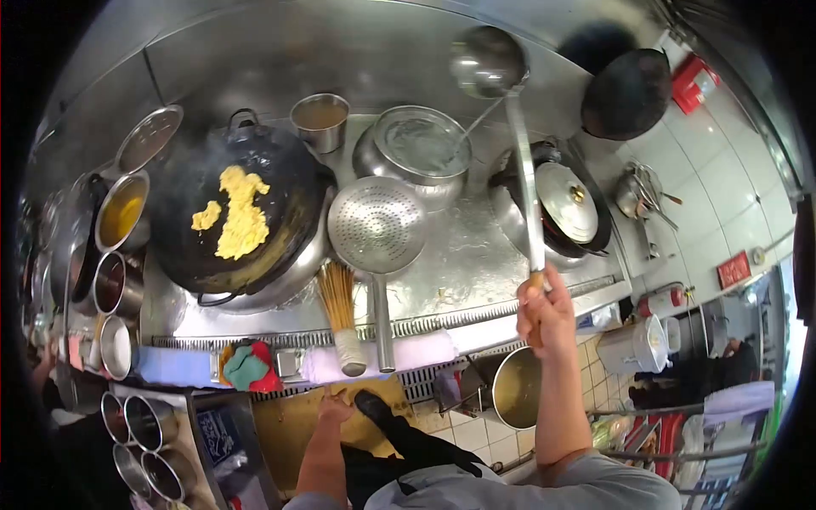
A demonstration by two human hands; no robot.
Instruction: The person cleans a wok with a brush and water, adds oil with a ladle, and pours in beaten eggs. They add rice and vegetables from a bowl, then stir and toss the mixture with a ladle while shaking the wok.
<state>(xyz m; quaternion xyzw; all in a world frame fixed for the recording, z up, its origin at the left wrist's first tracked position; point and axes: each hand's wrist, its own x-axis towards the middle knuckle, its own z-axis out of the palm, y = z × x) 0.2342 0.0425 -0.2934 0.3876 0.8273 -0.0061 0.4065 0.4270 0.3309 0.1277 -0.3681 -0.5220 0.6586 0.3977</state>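
Observation:
My right hand is closed round the wooden end of a long-handled ladle. The ladle is raised, and its round metal bowl is near the back wall. Lower down, my left hand hangs just in front of the stove edge with its fingers apart and nothing in them. Cooked scrambled egg lies in a black wok on the left burner. A perforated skimmer and a bamboo brush rest on the stovetop between the wok and the ladle, their handles over the front edge.
Behind the skimmer stands a pot of cloudy water, with a metal cup beside it. A lidded pan occupies the right burner. Seasoning containers line the left side. A large pot stands below, and a person is at far right.

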